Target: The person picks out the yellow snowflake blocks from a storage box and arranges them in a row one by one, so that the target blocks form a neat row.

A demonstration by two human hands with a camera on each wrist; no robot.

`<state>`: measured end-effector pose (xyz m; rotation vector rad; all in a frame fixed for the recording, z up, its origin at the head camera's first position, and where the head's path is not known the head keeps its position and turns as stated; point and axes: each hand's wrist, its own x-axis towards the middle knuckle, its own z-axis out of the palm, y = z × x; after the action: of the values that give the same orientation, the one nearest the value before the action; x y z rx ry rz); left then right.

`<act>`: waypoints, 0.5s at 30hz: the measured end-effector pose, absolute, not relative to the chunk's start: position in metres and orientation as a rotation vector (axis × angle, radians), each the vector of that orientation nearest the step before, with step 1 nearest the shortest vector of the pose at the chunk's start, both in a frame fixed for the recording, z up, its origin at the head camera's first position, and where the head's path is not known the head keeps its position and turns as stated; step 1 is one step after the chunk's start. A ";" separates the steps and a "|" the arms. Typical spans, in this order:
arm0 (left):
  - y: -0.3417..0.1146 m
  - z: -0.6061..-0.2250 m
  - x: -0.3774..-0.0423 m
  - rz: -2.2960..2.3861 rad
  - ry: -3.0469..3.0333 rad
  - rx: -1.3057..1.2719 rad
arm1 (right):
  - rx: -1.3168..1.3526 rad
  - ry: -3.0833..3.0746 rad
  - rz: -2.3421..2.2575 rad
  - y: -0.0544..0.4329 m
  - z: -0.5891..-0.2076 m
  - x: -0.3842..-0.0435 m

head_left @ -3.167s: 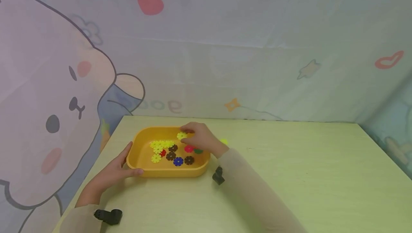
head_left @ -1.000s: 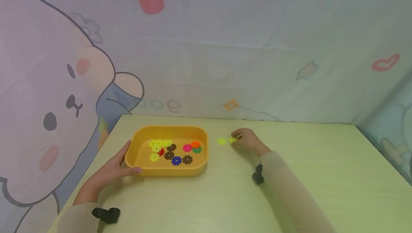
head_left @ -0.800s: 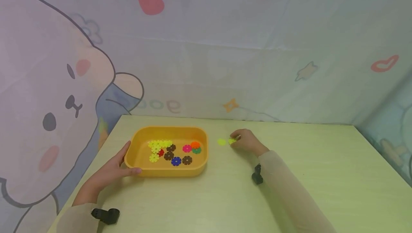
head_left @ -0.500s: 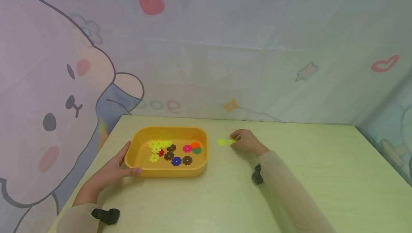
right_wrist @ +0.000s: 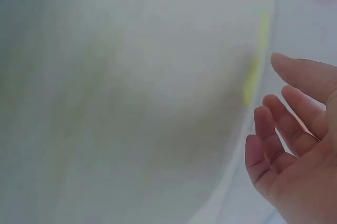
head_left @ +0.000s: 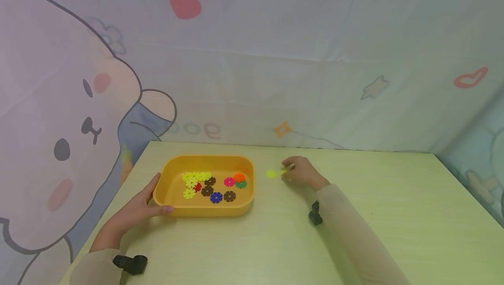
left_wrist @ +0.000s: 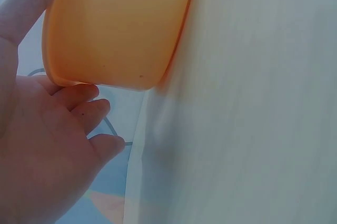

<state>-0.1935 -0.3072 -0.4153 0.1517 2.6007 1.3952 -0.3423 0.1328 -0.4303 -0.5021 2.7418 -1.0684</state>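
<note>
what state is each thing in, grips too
Bin, upright on the table
Left-hand grip, holding bin's left end
Right-hand grip, parted, holding nothing
Yellow discs in bin, mostly bunched
Orange disc, overlapping the green disc
Green disc, partly covered
Pink disc, flat
Blue disc, flat
Brown discs, flat
Red disc, partly covered
Two yellow discs on table, side by side, right one partly hidden

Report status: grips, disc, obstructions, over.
Left grip holding yellow tray. Right grip empty, beside yellow disc on table. Nothing visibly blocking.
</note>
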 end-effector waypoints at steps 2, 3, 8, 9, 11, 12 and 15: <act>-0.307 -0.415 -0.193 1.397 2.601 0.157 | -0.516 2.743 -1.104 0.132 -0.424 -0.341; -0.307 -0.415 -0.193 1.398 2.602 0.160 | -0.526 2.744 -1.128 0.130 -0.420 -0.340; -0.306 -0.415 -0.193 1.398 2.611 0.169 | -0.607 2.748 -1.226 0.118 -0.392 -0.334; -0.306 -0.414 -0.193 1.398 2.613 0.171 | -0.628 2.749 -1.242 0.114 -0.387 -0.333; -0.306 -0.415 -0.193 1.399 2.614 0.174 | -0.658 2.741 -1.266 0.106 -0.377 -0.331; -0.306 -0.415 -0.193 1.398 2.614 0.173 | -0.672 2.733 -1.277 0.102 -0.372 -0.329; -0.307 -0.415 -0.192 1.394 2.615 0.168 | -0.728 2.718 -1.300 0.088 -0.364 -0.325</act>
<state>-0.1925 -0.3066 -0.4147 0.1675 2.6146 1.3940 -0.3250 0.0878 -0.3639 -0.7277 2.7185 -1.3000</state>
